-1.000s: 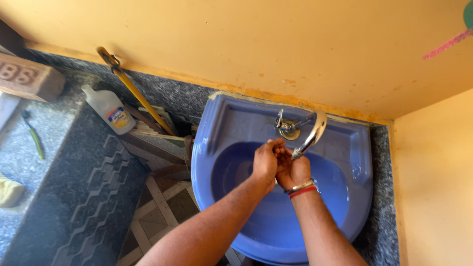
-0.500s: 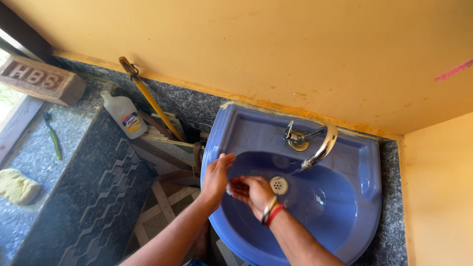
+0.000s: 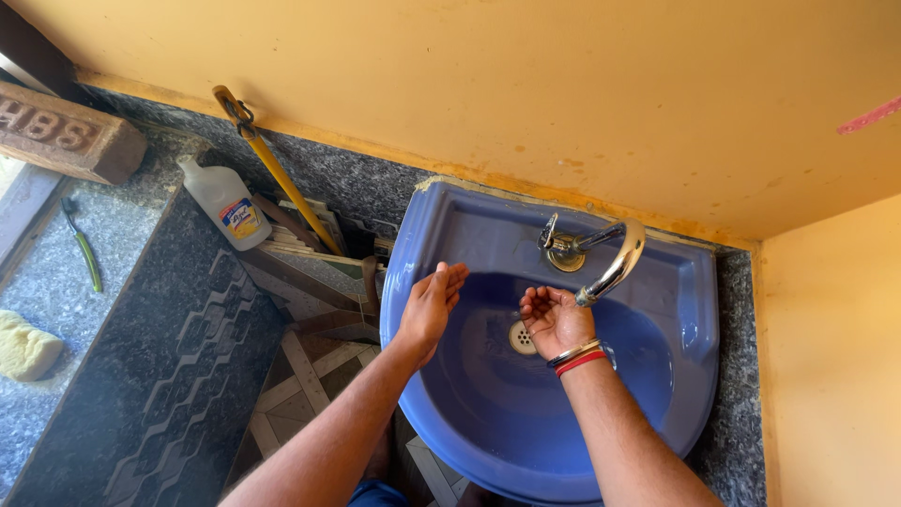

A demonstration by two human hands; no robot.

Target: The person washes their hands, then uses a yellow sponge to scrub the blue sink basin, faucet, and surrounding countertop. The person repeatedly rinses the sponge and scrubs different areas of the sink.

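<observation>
Right hand (image 3: 554,319) cupped, palm up, directly below the tap (image 3: 615,268) spout at frame centre. Left hand (image 3: 430,305) flat, fingers together, further left over the sink (image 3: 413,244) rim, holding nothing.

A brick (image 3: 66,131), a green toothbrush (image 3: 83,246) and a yellow sponge (image 3: 23,345) are laid on the grey counter (image 3: 122,282).

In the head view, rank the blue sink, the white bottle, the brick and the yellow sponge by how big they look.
1. Sink
2. Brick, partly cut off by the frame
3. Bottle
4. Sponge, also cut off at the edge, so unsure against the bottle
</observation>
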